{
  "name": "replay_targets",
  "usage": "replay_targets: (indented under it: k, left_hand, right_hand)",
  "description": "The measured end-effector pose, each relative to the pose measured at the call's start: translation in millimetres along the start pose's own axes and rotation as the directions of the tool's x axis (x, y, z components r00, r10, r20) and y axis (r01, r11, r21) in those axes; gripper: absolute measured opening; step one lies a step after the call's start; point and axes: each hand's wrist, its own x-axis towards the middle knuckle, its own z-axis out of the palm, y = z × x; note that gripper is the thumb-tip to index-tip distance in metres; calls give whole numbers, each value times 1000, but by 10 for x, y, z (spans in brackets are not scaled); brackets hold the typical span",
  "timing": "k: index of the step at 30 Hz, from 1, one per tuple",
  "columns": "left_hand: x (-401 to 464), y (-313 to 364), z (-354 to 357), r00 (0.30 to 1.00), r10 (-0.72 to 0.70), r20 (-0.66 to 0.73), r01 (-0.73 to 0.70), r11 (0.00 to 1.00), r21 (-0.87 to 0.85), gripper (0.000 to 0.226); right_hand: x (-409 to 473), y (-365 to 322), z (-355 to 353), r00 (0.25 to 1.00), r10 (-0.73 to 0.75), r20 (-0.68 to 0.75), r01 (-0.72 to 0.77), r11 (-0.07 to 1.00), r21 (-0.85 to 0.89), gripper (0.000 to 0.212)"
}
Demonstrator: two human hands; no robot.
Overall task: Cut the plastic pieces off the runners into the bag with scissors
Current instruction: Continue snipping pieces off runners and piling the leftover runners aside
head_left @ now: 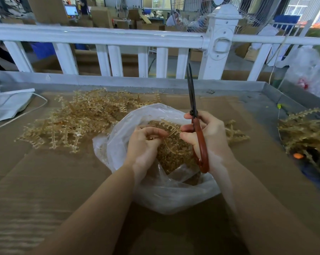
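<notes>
Scissors (196, 124) stand blades-up in my right hand (209, 137), which grips their red handles; my left hand (146, 142) pinches a runner (171, 127) over the open bag (155, 188) on the desk (45, 181).

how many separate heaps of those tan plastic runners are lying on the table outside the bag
3: a big heap left of the bag, a small one behind the right hand, another at the table's right edge, partly cut off.
</notes>
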Motion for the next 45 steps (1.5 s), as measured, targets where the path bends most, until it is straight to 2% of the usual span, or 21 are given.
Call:
replay_targets:
  k: [5,9,14,20,23,27,31,36,41,45]
  left_hand:
    - [-32,13,1,999,-22,47,27,995,-100,22]
    - [-33,-7,21,993,-66,99,91,960,-264,5]
    - [-45,-4,33,993,-97,63,114,911,-397,22]
    - [-50,10,46,996,-75,52,89,917,-388,20]
    - [-45,18,62,994,-89,60,106,914,-391,7]
    - [-7,-40,62,996,-78,43,89,893,-441,25]
    - [-6,-21,46,996,-87,38,94,871,-483,22]
    - [-19,-8,46,992,-118,39,122,858,-499,22]
    - [-11,3,38,993,-110,34,112,872,-477,19]
    - [-2,5,16,988,-157,12,142,856,-497,16]
  right_hand:
    - [7,67,40,995,-95,-16,93,989,-118,42]
    - [19,117,52,989,-145,-11,140,970,-199,33]
    - [16,129,57,988,-158,-3,153,963,-220,31]
    - [-4,108,57,984,-175,14,174,961,-214,32]
    - [-14,96,59,982,-185,42,190,958,-216,31]
    - [-11,66,27,983,-175,48,181,963,-201,35]
    - [-9,29,-28,987,-157,31,160,974,-161,42]
    - [4,20,-43,993,-118,9,118,984,-131,35]
    - [-3,-7,-55,993,-114,14,115,986,-118,37]
    - [14,-27,-57,992,-121,-23,118,988,-104,37]
